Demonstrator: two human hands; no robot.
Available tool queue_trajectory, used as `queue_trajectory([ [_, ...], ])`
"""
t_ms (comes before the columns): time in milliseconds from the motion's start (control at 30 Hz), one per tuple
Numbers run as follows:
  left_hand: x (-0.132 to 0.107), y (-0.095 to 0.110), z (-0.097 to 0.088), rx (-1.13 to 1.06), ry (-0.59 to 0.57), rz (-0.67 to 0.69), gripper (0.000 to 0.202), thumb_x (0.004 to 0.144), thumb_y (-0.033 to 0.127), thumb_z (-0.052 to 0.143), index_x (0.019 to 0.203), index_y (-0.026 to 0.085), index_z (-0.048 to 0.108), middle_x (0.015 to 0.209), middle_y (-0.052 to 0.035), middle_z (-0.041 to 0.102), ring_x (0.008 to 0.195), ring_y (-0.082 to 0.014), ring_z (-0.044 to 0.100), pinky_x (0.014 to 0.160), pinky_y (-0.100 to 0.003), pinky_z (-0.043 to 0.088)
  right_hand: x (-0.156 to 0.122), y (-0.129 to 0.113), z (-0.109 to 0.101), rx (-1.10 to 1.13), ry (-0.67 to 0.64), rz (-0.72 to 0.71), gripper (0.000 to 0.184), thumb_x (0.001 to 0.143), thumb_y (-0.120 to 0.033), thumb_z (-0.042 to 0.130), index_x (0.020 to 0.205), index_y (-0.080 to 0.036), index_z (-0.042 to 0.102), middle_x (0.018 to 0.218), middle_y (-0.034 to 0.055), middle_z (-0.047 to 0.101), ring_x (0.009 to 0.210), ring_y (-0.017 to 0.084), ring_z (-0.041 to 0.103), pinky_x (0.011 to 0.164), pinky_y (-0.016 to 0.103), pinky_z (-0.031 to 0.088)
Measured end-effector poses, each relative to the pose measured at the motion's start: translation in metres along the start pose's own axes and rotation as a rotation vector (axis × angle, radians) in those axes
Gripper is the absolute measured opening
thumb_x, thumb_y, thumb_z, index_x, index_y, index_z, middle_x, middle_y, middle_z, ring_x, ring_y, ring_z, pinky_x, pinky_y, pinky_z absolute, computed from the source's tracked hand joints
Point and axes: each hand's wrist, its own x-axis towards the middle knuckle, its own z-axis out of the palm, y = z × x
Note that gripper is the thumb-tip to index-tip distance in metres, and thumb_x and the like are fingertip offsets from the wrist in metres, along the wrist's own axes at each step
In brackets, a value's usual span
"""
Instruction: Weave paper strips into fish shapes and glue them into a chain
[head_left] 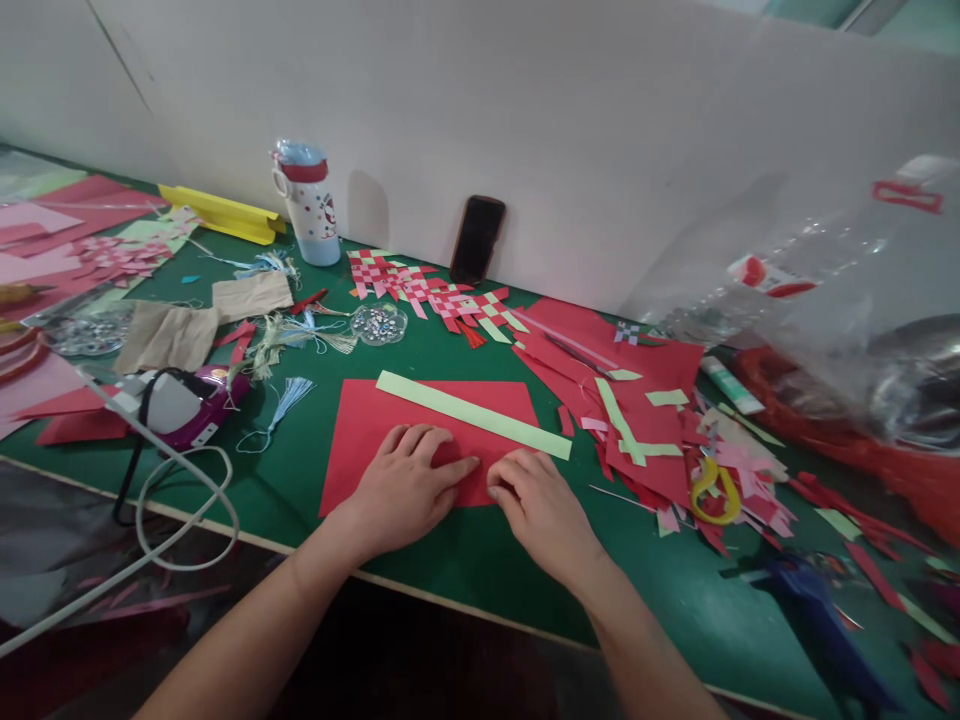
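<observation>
A red sheet of paper (pixel 352 430) lies flat in front of me on the green table. Across its upper part, slanting down to the right, rests a pale green paper strip (pixel 472 415) whose right end reaches past the sheet's edge. My left hand (pixel 409 485) is spread palm-down on the red sheet, its index finger pointing right. My right hand (pixel 536 500) touches the sheet's lower right part, thumb and fingers curled and pressed together. Whatever may be between those fingertips is hidden. Both hands are below the green strip.
Paper scraps and yellow-handled scissors (pixel 716 492) lie on the right, near a blue glue gun (pixel 817 610). Woven checkered paper pieces (pixel 431 290), a phone (pixel 478 240) and a bottle (pixel 311 205) are at the back. Tassels (pixel 292 395) and a cable (pixel 187 520) are left.
</observation>
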Motion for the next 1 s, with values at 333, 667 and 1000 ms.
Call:
queue_trajectory([
  [333,-0.001,-0.001,0.004,-0.004,0.031,0.015,0.04,0.097,0.036,0.039,0.135,0.041,0.049,0.131,-0.0073,0.047,0.124,-0.0293,0.041,0.105,-0.052,0.031,-0.015,0.013,0.007,0.006,0.125,-0.152,0.029,0.093,-0.016,0.049,0.116,-0.022,0.066,0.104,0.0083,0.061,0.098,0.022,0.054,0.087,0.039,0.049],
  [667,0.0,-0.002,0.002,-0.014,0.019,0.006,0.04,0.095,0.037,0.044,0.135,0.042,0.05,0.131,-0.0067,0.047,0.122,-0.0286,0.042,0.105,-0.051,0.032,-0.018,0.018,0.011,0.047,0.206,-0.202,0.023,0.092,-0.018,0.055,0.106,-0.022,0.072,0.101,0.007,0.065,0.095,0.021,0.056,0.085,0.036,0.051],
  [1000,0.0,-0.002,0.002,-0.021,0.008,0.006,0.04,0.096,0.036,0.043,0.135,0.042,0.049,0.132,-0.0066,0.047,0.124,-0.0289,0.041,0.105,-0.052,0.031,-0.017,0.018,0.007,0.101,0.197,-0.166,0.021,0.091,-0.019,0.055,0.099,-0.024,0.074,0.101,0.0059,0.069,0.095,0.021,0.059,0.085,0.039,0.053],
])
